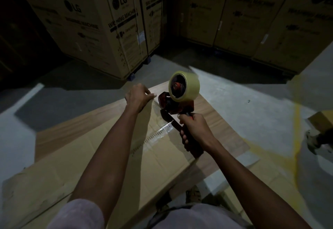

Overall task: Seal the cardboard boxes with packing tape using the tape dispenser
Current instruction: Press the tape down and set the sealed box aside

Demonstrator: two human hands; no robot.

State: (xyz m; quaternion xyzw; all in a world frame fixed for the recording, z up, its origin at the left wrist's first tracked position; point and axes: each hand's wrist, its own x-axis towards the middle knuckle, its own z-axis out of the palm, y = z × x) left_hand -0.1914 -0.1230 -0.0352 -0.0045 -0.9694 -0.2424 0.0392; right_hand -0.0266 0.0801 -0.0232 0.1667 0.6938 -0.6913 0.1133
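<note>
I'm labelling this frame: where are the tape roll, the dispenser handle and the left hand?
tape roll (187,89): head view, outer face.
dispenser handle (191,143): head view, dark grip below the fingers.
left hand (137,96): head view, back of hand.

A flat cardboard box (111,156) lies on the floor (243,102) in front of the person, and a strip of tape (158,135) runs along its top. The left hand (137,96) rests on the far edge of the box, and just to its right the right hand (193,127) holds the tape dispenser (177,102) on the box top, with the tape roll (183,86) at its far end. Behind them, across the floor, big boxes (100,21) stand side by side.
</note>
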